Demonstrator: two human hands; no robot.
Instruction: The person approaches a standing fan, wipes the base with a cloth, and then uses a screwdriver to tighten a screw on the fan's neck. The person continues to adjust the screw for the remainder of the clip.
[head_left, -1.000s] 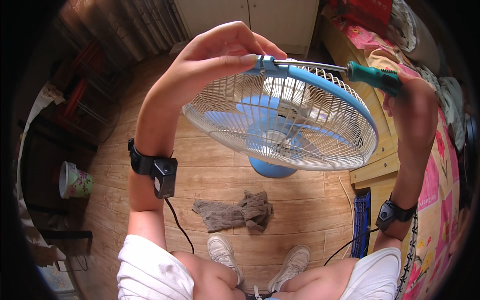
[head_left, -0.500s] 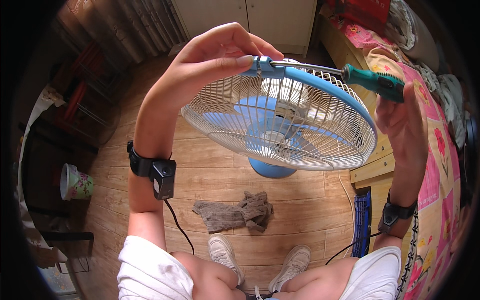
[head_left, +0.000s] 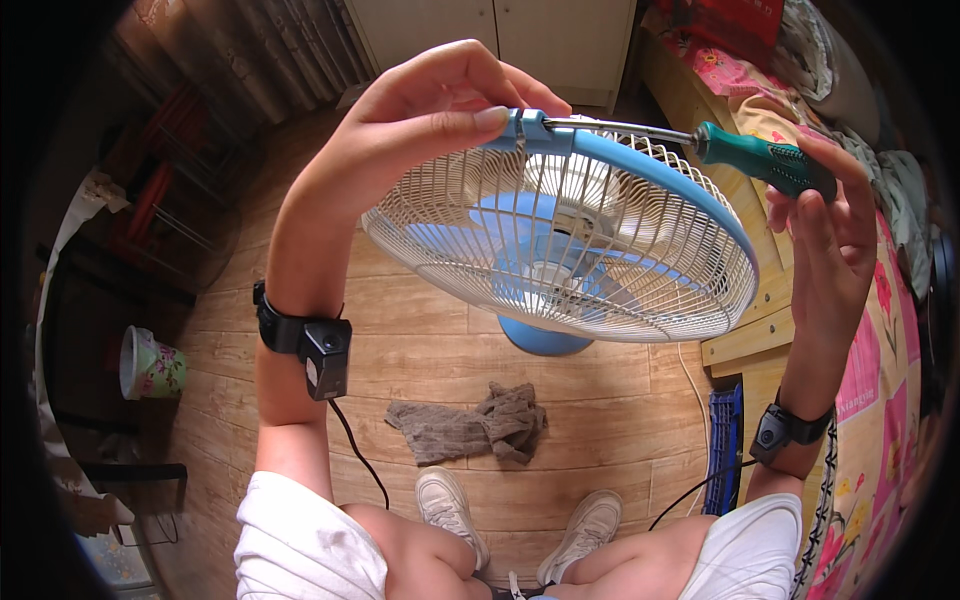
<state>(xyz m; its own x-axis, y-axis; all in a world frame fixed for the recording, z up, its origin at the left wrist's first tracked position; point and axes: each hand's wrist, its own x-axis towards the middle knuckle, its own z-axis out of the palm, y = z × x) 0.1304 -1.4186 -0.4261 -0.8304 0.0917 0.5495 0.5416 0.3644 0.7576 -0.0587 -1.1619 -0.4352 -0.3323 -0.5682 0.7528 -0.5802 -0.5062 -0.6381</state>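
A standing fan point(head_left: 560, 250) with a white wire cage, blue rim and blue blades is in front of me, its round base on the floor. My left hand point(head_left: 445, 105) grips the cage at the blue clip point(head_left: 530, 130) on top of the rim, thumb on the near side. In my right hand point(head_left: 830, 210) is a screwdriver point(head_left: 755, 158) with a green handle, held by the end between thumb and fingers. Its shaft lies nearly level, and the tip meets the clip beside my left fingers. The screw itself cannot be made out.
A crumpled brown cloth point(head_left: 470, 425) lies on the wooden floor point(head_left: 370, 360) near my shoes. To the right stands a bed with a flowered sheet point(head_left: 880, 340) and a blue crate point(head_left: 724, 440) by its side. A patterned bin point(head_left: 155, 365) is at left.
My right hand has shifted right and turned, its fingers now around the end of the screwdriver handle. The handle has tipped slightly. My left hand stays on the clip.
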